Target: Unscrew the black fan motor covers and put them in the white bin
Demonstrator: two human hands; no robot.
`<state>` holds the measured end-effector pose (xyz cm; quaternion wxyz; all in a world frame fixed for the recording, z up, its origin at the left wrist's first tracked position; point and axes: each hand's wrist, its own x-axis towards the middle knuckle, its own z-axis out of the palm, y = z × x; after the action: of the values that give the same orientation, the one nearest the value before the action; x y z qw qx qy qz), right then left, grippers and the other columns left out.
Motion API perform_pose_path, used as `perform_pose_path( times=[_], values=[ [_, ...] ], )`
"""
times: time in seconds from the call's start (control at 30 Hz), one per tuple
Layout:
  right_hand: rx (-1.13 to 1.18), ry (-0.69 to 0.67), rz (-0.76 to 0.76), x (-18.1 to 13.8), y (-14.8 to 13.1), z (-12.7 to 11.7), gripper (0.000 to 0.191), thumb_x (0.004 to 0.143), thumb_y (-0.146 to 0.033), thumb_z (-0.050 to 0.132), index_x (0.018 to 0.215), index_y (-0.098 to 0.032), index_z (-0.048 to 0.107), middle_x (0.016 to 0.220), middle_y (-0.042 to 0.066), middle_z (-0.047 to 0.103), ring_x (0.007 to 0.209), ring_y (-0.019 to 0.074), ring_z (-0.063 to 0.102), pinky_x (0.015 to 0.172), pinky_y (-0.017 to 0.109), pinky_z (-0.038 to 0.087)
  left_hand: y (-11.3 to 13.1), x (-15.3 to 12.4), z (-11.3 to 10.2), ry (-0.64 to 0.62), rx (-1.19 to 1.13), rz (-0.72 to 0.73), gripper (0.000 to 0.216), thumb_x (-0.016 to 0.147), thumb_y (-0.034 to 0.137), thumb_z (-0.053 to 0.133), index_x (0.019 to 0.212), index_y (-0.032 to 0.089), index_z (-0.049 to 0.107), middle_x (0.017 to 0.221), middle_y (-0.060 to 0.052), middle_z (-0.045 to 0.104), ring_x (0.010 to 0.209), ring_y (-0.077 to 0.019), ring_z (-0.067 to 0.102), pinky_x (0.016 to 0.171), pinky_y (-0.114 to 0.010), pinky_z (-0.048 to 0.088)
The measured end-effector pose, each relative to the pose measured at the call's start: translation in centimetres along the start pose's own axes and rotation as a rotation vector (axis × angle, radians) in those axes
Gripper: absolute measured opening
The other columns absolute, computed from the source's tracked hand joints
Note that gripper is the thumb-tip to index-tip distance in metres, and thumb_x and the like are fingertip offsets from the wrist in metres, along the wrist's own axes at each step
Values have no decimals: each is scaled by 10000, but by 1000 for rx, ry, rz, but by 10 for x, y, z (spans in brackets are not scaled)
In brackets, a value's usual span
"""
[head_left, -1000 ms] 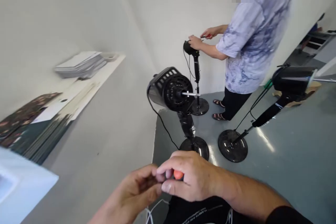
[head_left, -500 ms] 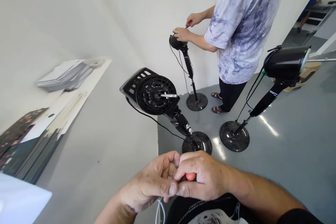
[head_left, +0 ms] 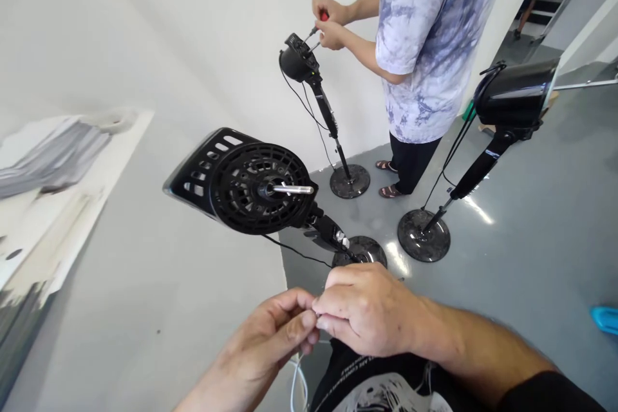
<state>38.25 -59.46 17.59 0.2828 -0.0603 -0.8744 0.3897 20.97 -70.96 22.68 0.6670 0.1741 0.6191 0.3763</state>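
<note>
Close to my body, my left hand and my right hand meet fingertip to fingertip. Both are closed in a pinch around something too small to name. The inside of my right fist is hidden, and a tiny dark tip shows just beyond its knuckles. Ahead of my hands stands a black pedestal fan without blades; its motor head is tilted up, with a bare silver shaft sticking out. Neither hand touches it. The fan's round base is partly covered by my right hand.
Another person holds a red-handled screwdriver at a second fan by the wall. A third fan stands at right. Stacked sheets lie to the left, and a blue object is on the floor.
The orange end seen in my right fist is now hidden, and my fingertips pinch together further forward. The other person's hands have lifted off the fan head. My view has shifted.
</note>
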Motion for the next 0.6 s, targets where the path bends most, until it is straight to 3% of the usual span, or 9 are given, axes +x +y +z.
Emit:
perform_pose_path(
  times=[0.1,0.2,0.37,0.47,0.53,0.6],
  values=[
    [86,67,-67,3,7,-6,295,1053,-278,548,774,-188,580,750,-11,551,646,105,454,576,261,388,5,0,15,111,10,4,540,590,664,986,745,191,779,655,-22,618,674,-144,505,672,-268,445],
    [244,224,-64,3,12,-24,195,953,-224,668,807,-205,539,740,-46,488,625,80,431,558,227,366,9,-1,27,210,-34,26,560,533,671,1005,716,198,765,648,-18,598,646,-137,494,632,-257,436],
    [578,566,43,-6,15,-100,212,856,-101,439,904,-264,312,832,-36,357,673,102,467,601,218,428,9,-4,37,368,-19,310,382,726,593,938,768,247,781,751,-31,642,703,-154,555,676,-254,521],
    [738,813,99,-3,7,-149,270,837,-130,505,839,-232,256,866,-14,208,701,120,371,675,234,429,12,-1,54,455,-74,479,337,700,530,974,739,260,775,739,-24,647,687,-154,580,652,-245,545],
    [727,978,172,4,0,-171,236,860,-216,567,786,-228,343,878,-4,164,698,147,307,666,258,408,16,2,67,449,-111,566,305,704,488,981,744,262,780,745,-20,660,668,-143,592,634,-233,550],
    [694,1053,124,9,-5,-182,131,892,-363,581,796,-291,528,860,3,149,670,178,234,605,291,347,21,5,78,383,-108,634,259,758,460,952,759,259,788,728,-17,656,654,-133,602,631,-225,559]
  ],
)
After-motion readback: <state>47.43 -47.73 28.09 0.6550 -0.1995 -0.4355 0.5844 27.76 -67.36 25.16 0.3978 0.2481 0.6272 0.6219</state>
